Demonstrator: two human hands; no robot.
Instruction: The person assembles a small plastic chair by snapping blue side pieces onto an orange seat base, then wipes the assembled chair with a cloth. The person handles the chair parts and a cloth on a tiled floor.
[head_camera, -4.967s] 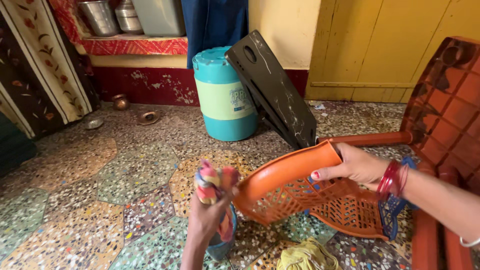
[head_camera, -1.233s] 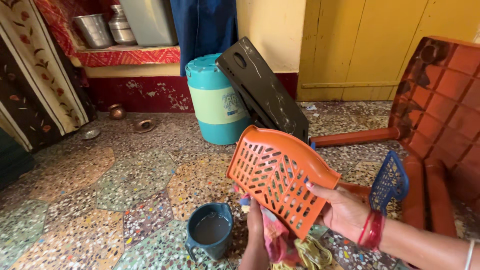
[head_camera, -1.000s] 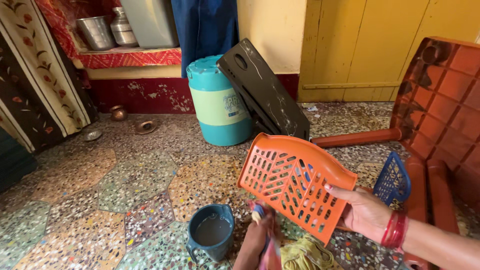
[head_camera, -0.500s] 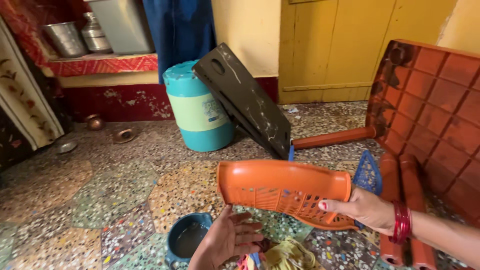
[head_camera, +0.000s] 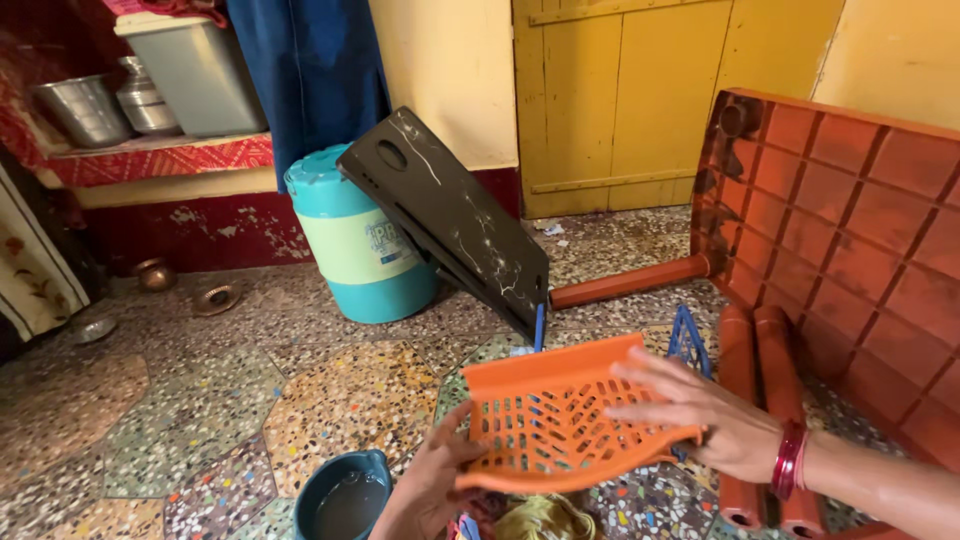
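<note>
- Orange plastic tray (head_camera: 560, 420): perforated with rows of slots, curving up at a raised solid rim, being held low in the middle of the view, above the floor.
- Left hand (head_camera: 432, 485): gripping the tray's near left edge, fingers curling round the rim from below.
- Right hand (head_camera: 705, 412): lying on the tray's right side, fingers spreading flat across the slotted face, thumb side wrapping the edge; red bangles (head_camera: 789, 460) circling the wrist.
- Teal cup (head_camera: 345, 495): standing on the floor just left of the left hand, holding cloudy water.
- Cloth bundle (head_camera: 530, 518): yellow and multicoloured, bunching directly beneath the tray.
- Blue wire piece (head_camera: 688, 340): showing just behind the tray's far right corner.
- Dark board (head_camera: 450, 220): flat, scratched, leaning against a teal and pale-green lidded drum (head_camera: 355, 240).
- Red plastic table (head_camera: 840, 230): tipped over, showing a ribbed grid underside and tubular legs.
- Terrazzo floor (head_camera: 200, 400): speckled, laid in irregular coloured patches.
</note>
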